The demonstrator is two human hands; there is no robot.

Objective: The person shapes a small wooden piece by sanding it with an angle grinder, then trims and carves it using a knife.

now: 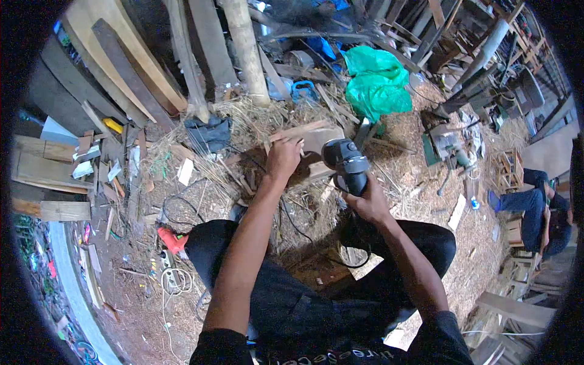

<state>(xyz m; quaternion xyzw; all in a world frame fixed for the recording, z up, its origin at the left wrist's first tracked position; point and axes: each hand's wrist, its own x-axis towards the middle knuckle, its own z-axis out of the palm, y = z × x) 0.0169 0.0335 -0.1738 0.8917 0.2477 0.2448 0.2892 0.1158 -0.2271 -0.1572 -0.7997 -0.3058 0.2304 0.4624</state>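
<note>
My right hand (368,203) is closed around the handle of a black power sander (345,159), its round head over the right end of a wooden piece (316,139). A cord loops down from the tool towards my knee. On the left end of that wood, my left hand (285,157) grips the edge with bent fingers. The wood lies low in front of me, among straw and shavings; its underside is hidden. Whether the sander's face touches the wood, I cannot tell.
A red power tool (173,239) and a power strip (169,274) with a coiled white cable lie left of my knee. Ahead are a green plastic sheet (378,82) and a wooden post (246,52). Boards lean at the left. Another person (535,210) sits at the right.
</note>
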